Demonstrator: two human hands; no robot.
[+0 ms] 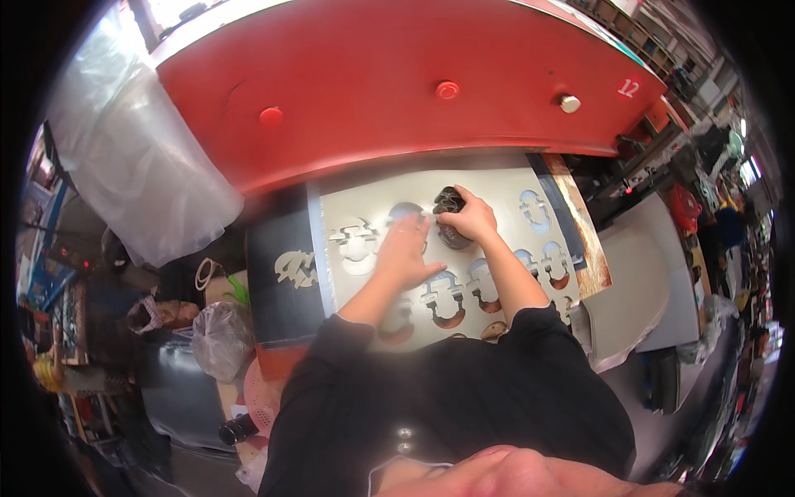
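A pale beige sheet (pixel 489 184) with several curved cut-outs lies on the work surface under the red machine. My right hand (pixel 475 220) grips a dark block-like tool (pixel 453 235), probably a cutting die, that rests on the sheet near its middle. Flat on the sheet just left of it is my left hand (pixel 402 253), fingers spread and slightly blurred. Loose cut pieces (pixel 356 238) lie beside that hand. Several holes, such as one cut-out (pixel 448 300), run along the sheet's near side. The tool's underside is hidden.
A red machine beam (pixel 356 91) with buttons spans the far side. More cut pieces (pixel 296 269) sit on a dark board (pixel 281 311) at the left. Clear plastic sheeting (pixel 145 157) hangs far left. A bagged bundle (pixel 222 340) stands near left; pale sheets (pixel 625 282) lie right.
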